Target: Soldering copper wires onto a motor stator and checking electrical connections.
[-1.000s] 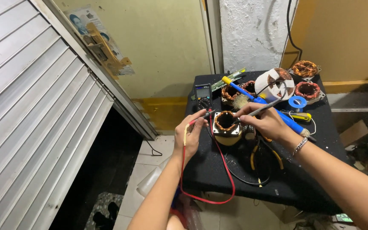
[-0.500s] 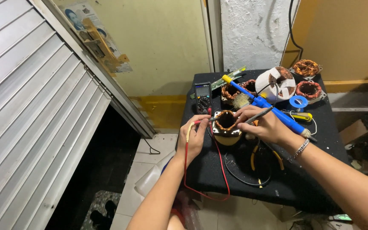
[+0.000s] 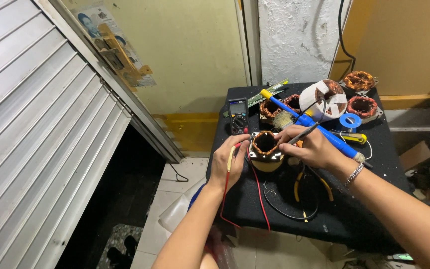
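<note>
1. Coil (image 3: 266,144) of copper wire sits on our black table (image 3: 354,219), its opening facing up.
2. Our left hand (image 3: 227,162) pinches the red probe (image 3: 234,149), tip slanting up-right toward the coil.
3. Our right hand (image 3: 314,147) pinches the black probe (image 3: 302,134), tip slanting down-left to the coil's rim.

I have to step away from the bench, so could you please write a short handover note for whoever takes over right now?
Left hand: holds the red probe against the motor stator.
Right hand: holds the black probe at the stator's far side.
The multimeter lies just behind the stator, on the black table.
Done: both probes are on the copper winding.
Left: its display is too small to tell.
</note>
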